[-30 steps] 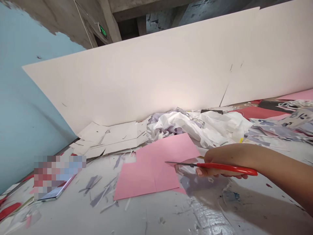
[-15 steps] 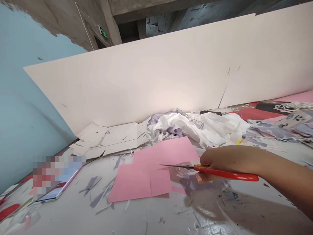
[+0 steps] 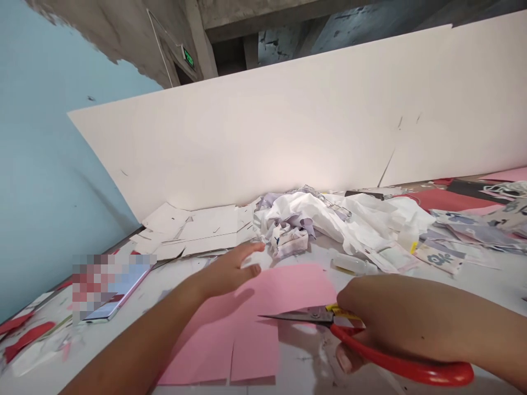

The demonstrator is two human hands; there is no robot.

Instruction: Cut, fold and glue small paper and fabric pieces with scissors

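Note:
My right hand (image 3: 395, 323) is shut around the red handles of a pair of scissors (image 3: 313, 316), whose steel blades point left and lie over the near right part of a sheet of pink paper (image 3: 288, 291). The lower edge of the sheet runs out of view, and a straight slit shows in it. My left hand (image 3: 230, 269) hangs open at the far left edge of the sheet, fingers apart and holding nothing. Its shadow falls on the paper, so it seems a little above it.
A phone (image 3: 119, 291), partly blurred out, lies at the left. Behind the paper are white card offcuts (image 3: 193, 230), crumpled white material (image 3: 329, 219) and a small plastic bottle (image 3: 349, 264). Printed fabric scraps (image 3: 461, 230) lie to the right. A tall white board (image 3: 288, 120) stands behind.
My left hand has come into view over the pink paper. The scissors and right hand now sit lower in the picture, and the paper has shifted down with the view.

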